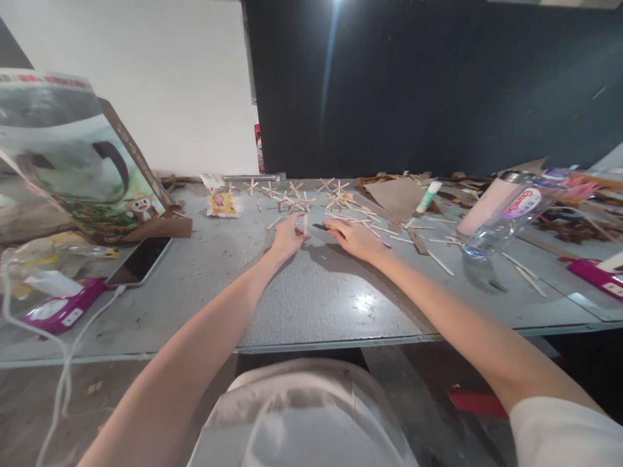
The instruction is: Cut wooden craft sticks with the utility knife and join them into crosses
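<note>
left hand (289, 236): pinched on a wooden stick (305, 224)
right hand (354, 239): curled round a utility knife (322, 227)
stick stars (295, 189): bunch done
loose sticks (440, 263): plenty left

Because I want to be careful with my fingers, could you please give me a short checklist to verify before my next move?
1. Upright stick held in the left hand: ok, it is in the grasp.
2. Black-and-yellow tool held in the right hand: ok.
3. Tool tip apart from the left hand: ok, a gap shows.
4. Tool's edge, bare or covered: cannot tell, too small.
5. Loose sticks well away from the right hand: not ok, several lie close by.
6. Phone away from both hands: ok, it lies off to the left.
</note>
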`<control>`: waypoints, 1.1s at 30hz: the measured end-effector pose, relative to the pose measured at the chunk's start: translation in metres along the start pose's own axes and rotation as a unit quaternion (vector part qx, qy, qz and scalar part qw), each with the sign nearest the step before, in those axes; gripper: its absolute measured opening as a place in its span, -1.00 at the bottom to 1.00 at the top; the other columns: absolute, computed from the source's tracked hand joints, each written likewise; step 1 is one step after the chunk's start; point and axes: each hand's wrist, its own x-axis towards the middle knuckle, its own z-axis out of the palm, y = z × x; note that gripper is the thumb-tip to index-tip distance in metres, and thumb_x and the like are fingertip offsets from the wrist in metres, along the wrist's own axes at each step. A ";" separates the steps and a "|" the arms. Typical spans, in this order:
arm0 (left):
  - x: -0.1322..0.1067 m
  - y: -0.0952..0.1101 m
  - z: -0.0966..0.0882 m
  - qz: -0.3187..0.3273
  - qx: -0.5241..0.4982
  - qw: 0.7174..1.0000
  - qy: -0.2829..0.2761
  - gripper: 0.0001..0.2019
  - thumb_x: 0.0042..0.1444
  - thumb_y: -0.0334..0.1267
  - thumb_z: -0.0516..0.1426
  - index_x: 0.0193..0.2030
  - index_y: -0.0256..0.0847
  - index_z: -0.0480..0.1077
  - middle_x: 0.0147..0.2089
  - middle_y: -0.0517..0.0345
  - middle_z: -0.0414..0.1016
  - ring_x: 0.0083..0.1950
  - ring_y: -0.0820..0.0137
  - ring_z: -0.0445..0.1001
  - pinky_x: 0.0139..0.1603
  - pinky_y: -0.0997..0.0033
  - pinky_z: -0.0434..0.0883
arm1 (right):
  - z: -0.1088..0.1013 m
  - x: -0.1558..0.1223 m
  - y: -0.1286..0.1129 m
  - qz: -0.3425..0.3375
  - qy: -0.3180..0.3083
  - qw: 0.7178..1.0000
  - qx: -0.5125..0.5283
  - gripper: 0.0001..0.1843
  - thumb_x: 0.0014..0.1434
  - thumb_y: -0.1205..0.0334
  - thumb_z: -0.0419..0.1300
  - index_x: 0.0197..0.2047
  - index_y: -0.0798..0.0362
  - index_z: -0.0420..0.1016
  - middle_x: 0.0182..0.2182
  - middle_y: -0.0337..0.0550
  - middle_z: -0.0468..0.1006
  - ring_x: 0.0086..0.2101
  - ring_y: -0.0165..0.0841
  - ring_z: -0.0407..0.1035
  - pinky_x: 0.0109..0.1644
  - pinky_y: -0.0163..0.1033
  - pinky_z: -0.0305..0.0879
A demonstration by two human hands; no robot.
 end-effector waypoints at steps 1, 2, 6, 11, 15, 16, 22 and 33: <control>0.000 0.001 -0.001 0.012 0.022 1.000 -0.010 -0.32 0.03 -0.46 0.32 0.33 -0.16 0.37 -0.24 0.14 0.63 -0.33 0.40 0.56 -0.09 0.34 0.49 | 0.001 0.000 -0.001 -0.004 -0.010 1.000 -0.007 -0.59 0.50 0.17 -0.02 0.28 -0.02 0.47 0.15 0.01 0.60 0.01 -0.14 0.54 0.05 -0.09 0.41; 0.000 0.002 -0.002 0.024 0.042 0.998 -0.025 -0.32 0.02 -0.46 0.32 0.33 -0.14 0.39 -0.20 0.13 0.62 -0.32 0.40 0.55 -0.07 0.33 0.48 | 0.001 0.001 -0.001 -0.009 -0.020 1.000 -0.014 -0.60 0.50 0.18 -0.02 0.27 -0.02 0.48 0.14 0.01 0.60 -0.01 -0.14 0.54 0.03 -0.10 0.41; 0.001 0.005 -0.004 0.063 0.102 0.988 -0.094 -0.44 0.11 -0.41 0.28 0.30 -0.19 0.47 -0.18 0.06 0.62 -0.21 0.32 0.56 0.02 0.30 0.45 | 0.000 0.002 -0.002 -0.022 -0.048 0.998 -0.036 -0.63 0.49 0.20 -0.01 0.19 -0.02 0.54 0.05 0.00 0.63 -0.07 -0.17 0.53 -0.03 -0.14 0.39; 0.000 0.006 -0.006 0.087 0.173 0.975 -0.111 -0.46 0.18 -0.32 0.26 0.32 -0.08 0.48 -0.04 -0.01 0.65 0.08 0.13 0.54 0.22 0.12 0.35 | -0.001 0.001 0.000 -0.015 -0.051 0.998 -0.028 -0.61 0.49 0.21 -0.02 0.18 -0.01 0.56 0.03 0.01 0.62 -0.07 -0.18 0.51 0.01 -0.14 0.36; -0.002 0.005 -0.009 0.059 0.220 0.970 -0.085 -0.60 0.17 -0.17 0.30 0.17 -0.02 0.60 0.23 -0.08 0.56 0.33 -0.10 0.37 0.36 -0.16 0.21 | -0.002 0.002 -0.002 -0.008 -0.055 0.998 -0.031 -0.63 0.49 0.20 0.00 0.17 -0.02 0.58 -0.02 0.01 0.62 -0.07 -0.20 0.50 0.04 -0.15 0.35; -0.002 0.004 -0.010 0.055 0.216 0.971 -0.084 -0.61 0.16 -0.14 0.31 0.15 -0.02 0.61 0.28 -0.08 0.53 0.35 -0.12 0.34 0.37 -0.19 0.19 | -0.003 0.002 -0.003 -0.006 -0.060 0.998 -0.036 -0.63 0.49 0.20 0.01 0.16 -0.01 0.59 -0.04 0.01 0.62 -0.08 -0.20 0.50 0.04 -0.16 0.34; -0.001 0.001 -0.013 0.054 0.158 0.982 -0.084 -0.60 0.07 -0.13 0.39 0.08 -0.01 0.64 0.27 -0.15 0.55 0.39 -0.13 0.35 0.41 -0.23 0.14 | -0.004 0.007 -0.012 -0.013 -0.105 0.992 -0.074 -0.69 0.46 0.26 0.06 0.07 0.01 0.63 -0.08 -0.01 0.66 -0.03 -0.21 0.51 0.04 -0.19 0.32; 0.002 0.000 -0.013 0.030 0.139 0.987 -0.080 -0.64 -0.01 -0.10 0.43 -0.04 -0.03 0.67 0.28 -0.14 0.54 0.42 -0.16 0.31 0.40 -0.19 0.14 | -0.007 0.006 -0.015 -0.017 -0.111 0.989 -0.093 -0.68 0.48 0.25 0.04 0.06 0.02 0.62 -0.14 -0.04 0.65 -0.08 -0.24 0.52 -0.11 -0.25 0.29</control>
